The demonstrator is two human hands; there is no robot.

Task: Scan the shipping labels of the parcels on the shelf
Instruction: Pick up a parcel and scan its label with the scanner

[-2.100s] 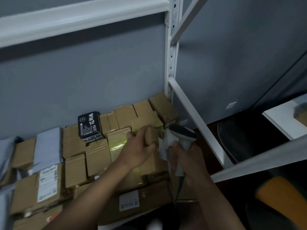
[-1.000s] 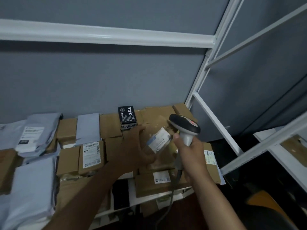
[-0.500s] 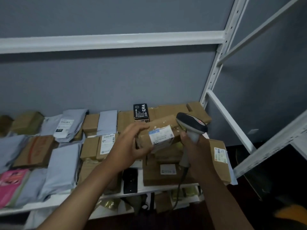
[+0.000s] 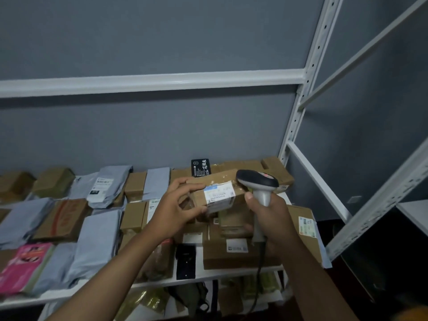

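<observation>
Against the grey wall, I see a white shelf [image 4: 231, 273] crowded with cardboard and grey-bagged parcels. My left hand [image 4: 172, 210] grips a small box [image 4: 215, 193] lifted above them, its label [image 4: 219, 196] facing me. My right hand [image 4: 269, 215] is wrapped round the scanner [image 4: 258, 185], whose head sits just beside the label.

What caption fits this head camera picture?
Left hand holds a cardboard parcel while right hand aims the scanner.
</observation>
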